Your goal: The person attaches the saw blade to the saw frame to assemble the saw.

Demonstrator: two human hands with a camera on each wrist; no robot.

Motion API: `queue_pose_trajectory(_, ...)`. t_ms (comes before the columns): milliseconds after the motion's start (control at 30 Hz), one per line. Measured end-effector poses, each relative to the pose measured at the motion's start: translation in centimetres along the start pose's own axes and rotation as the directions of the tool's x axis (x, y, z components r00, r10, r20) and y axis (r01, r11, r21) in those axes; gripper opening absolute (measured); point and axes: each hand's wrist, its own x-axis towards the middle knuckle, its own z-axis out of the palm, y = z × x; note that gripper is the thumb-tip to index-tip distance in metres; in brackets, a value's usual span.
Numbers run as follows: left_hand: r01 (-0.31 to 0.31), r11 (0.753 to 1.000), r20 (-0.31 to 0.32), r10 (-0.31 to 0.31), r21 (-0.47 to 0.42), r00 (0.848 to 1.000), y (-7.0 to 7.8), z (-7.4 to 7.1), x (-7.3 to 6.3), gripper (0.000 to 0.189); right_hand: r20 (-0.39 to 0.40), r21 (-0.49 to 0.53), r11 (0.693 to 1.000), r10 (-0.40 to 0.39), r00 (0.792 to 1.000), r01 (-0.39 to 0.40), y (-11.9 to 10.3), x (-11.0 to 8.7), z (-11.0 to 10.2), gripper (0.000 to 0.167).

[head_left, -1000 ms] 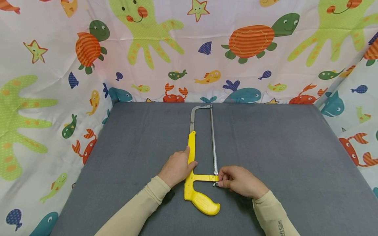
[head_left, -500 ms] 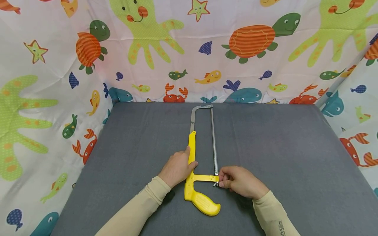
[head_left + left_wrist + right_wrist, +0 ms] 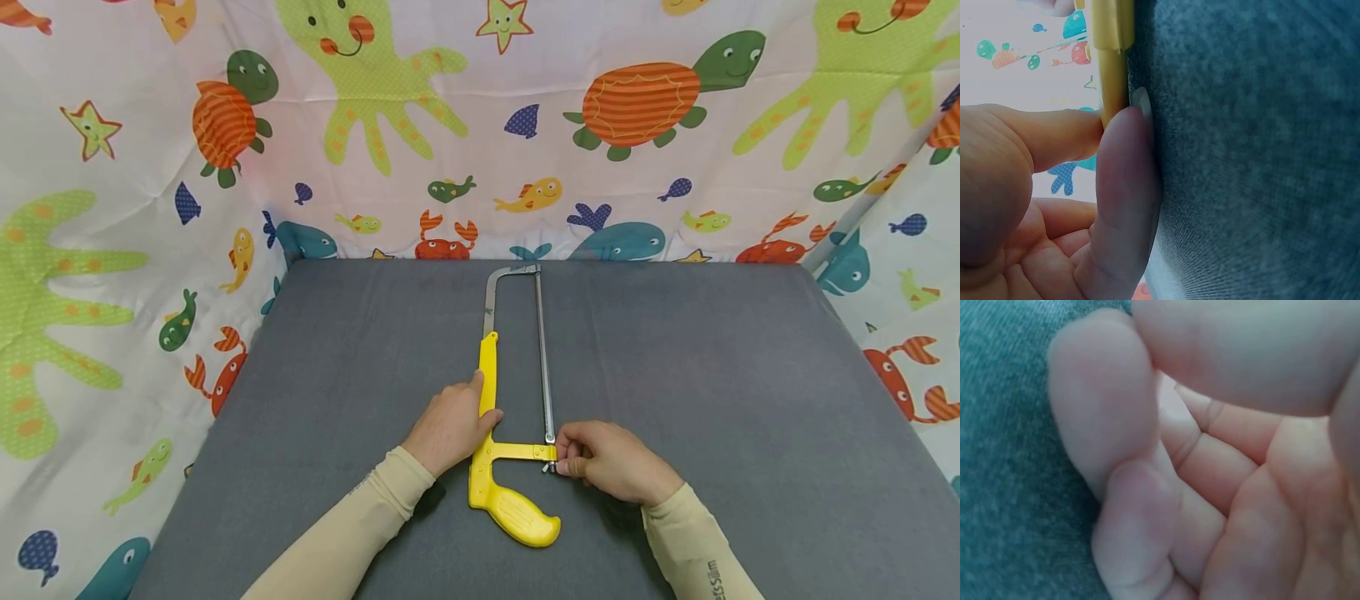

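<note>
A hacksaw with a yellow frame and pistol-shaped handle lies flat on the grey tabletop, its front end pointing away. My left hand pinches the yellow frame tube between thumb and finger, as the left wrist view shows. The thin metal blade runs along the saw's right side. At the blade's near end, my right hand has curled fingers, with thumb and fingertips pinching at the end of the yellow crossbar, beside a small wing nut. In the right wrist view my own fingers hide that spot.
The grey cloth-covered table extends on both sides of the saw. A white curtain printed with sea animals closes off the back and both sides.
</note>
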Motion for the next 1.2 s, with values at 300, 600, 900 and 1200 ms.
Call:
queue_pose_trajectory(300,-0.002,1.0,0.001,0.002,0.005,1.0,0.02,0.0,0.05,0.074,-0.006,-0.01,1.0,0.004,1.0,-0.004,0.02,-0.03,0.07,0.014)
queue_pose_trajectory(600,0.005,1.0,0.01,-0.005,-0.01,1.0,0.0,-0.01,0.06,0.075,0.0,-0.004,1.0,0.018,1.0,-0.018,0.02,-0.01,0.1,0.014)
queue_pose_trajectory(900,0.008,1.0,0.011,-0.008,-0.01,1.0,-0.09,-0.02,0.16,0.074,-0.005,-0.012,1.0,-0.01,1.0,0.01,-0.2,0.02,0.03,0.013)
queue_pose_trajectory(1200,0.002,1.0,0.009,-0.002,0.006,1.0,0.02,0.0,0.15,0.074,-0.039,-0.044,0.999,-0.031,0.999,0.029,-0.45,0.0,0.25,0.017)
